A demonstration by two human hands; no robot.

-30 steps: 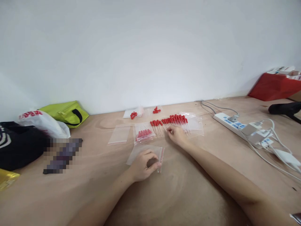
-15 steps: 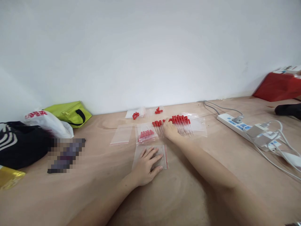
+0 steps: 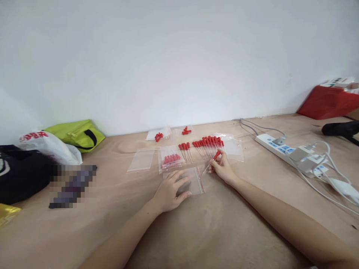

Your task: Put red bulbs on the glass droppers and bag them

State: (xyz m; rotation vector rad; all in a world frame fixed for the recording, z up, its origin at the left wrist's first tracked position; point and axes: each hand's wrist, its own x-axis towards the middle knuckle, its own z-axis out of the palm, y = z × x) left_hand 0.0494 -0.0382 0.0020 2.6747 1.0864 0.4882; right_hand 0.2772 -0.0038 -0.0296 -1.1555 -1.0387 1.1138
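Note:
My right hand (image 3: 221, 169) pinches a dropper (image 3: 217, 154) by its red bulb, its thin clear tube slanting down-left toward the red-edged mouth of a clear zip bag (image 3: 195, 182). With fingers spread, my left hand (image 3: 171, 191) rests on that bag and covers its left part. Behind my hands lie a row of red-bulbed droppers (image 3: 209, 142) and, to its left, a smaller group of droppers (image 3: 184, 147). A filled zip bag (image 3: 171, 160) with several red bulbs inside lies beyond my left hand. Left of it is a flat zip bag (image 3: 140, 160).
Two small piles of red bulbs (image 3: 158, 136) lie near the wall. At the right runs a white power strip (image 3: 280, 149) with chargers and cables. A green bag (image 3: 81, 134), white plastic bag (image 3: 47, 147) and black bag (image 3: 25, 175) stand at the left. A red bag (image 3: 327, 102) is far right.
My right hand has come back from the dropper row toward me, carrying one dropper to the bag's mouth. A gap now shows in the row. My left hand stays on the bag, which has turned slightly.

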